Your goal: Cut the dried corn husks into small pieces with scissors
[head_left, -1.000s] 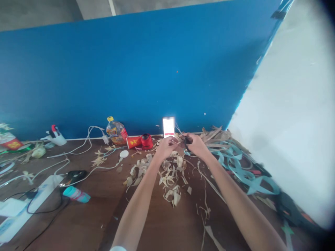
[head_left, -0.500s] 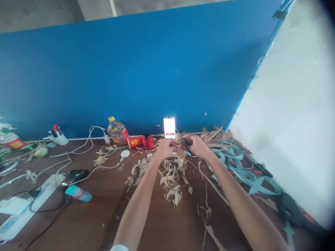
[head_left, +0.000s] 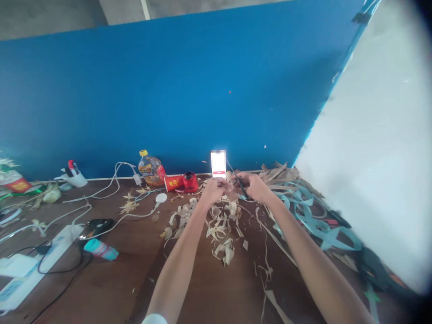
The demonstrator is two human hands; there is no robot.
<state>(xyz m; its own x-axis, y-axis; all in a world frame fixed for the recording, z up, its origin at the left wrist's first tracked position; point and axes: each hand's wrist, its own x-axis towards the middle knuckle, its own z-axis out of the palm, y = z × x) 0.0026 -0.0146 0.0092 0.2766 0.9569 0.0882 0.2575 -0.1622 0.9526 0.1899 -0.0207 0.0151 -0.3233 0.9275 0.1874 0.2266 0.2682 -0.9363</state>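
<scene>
My left hand (head_left: pixel 215 191) is closed on a thin pale tan piece (head_left: pixel 231 193), its fingers pinched just below a bright phone screen (head_left: pixel 218 163). Dark-handled scissors (head_left: pixel 242 185) are in my right hand (head_left: pixel 255 186), close to the right side of that piece. The scissor blades point up and to the left, and whether they touch the piece is too small to tell. Pale curled scraps (head_left: pixel 219 227) lie in a heap on the brown table (head_left: pixel 216 292) below both hands.
At the left stand a bottle (head_left: pixel 151 171), a red cup (head_left: pixel 174 182) and a red tape roll (head_left: pixel 191 182). A white power strip (head_left: pixel 40 270), cables and a teal roll (head_left: pixel 101 249) lie further left. Blue-green ribbon (head_left: pixel 313 220) tangles at the right. A blue panel (head_left: pixel 216 90) rises behind.
The scissors in my right hand have tilted slightly, with the blades now more visible. My left hand has barely moved and still pinches the tan piece.
</scene>
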